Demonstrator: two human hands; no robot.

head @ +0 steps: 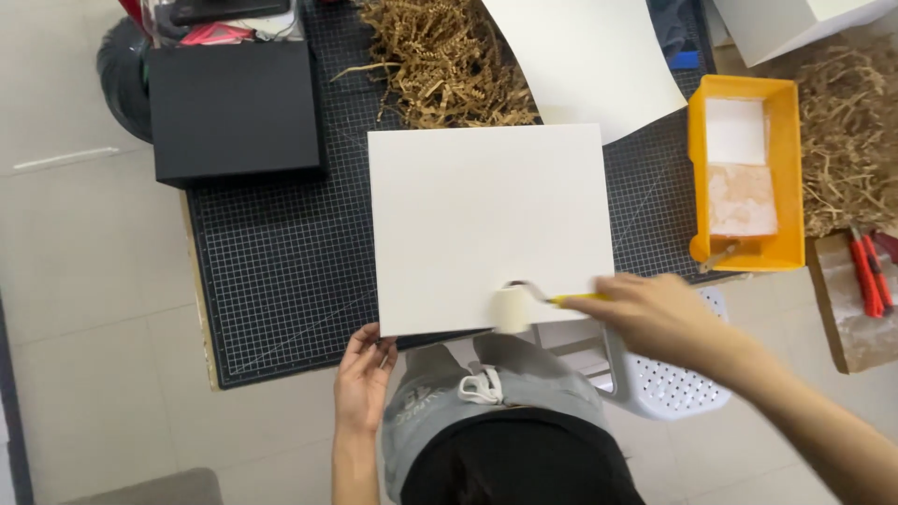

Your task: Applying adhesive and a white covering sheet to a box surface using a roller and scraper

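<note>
A square white board (486, 220) lies on a black gridded cutting mat (281, 271). My right hand (659, 313) grips the yellow handle of a small white paint roller (512, 307), whose drum rests on the board's near edge. My left hand (363, 374) holds the board's near left corner, fingers curled against its edge.
An orange tray (793, 173) holding a white and a tan pad stands to the right. A black box (234, 108) sits at the mat's far left, shredded brown paper (440, 61) and a curved white sheet (594, 56) behind. Red-handled cutters (870, 271) lie far right. A white perforated stool (669, 383) is below.
</note>
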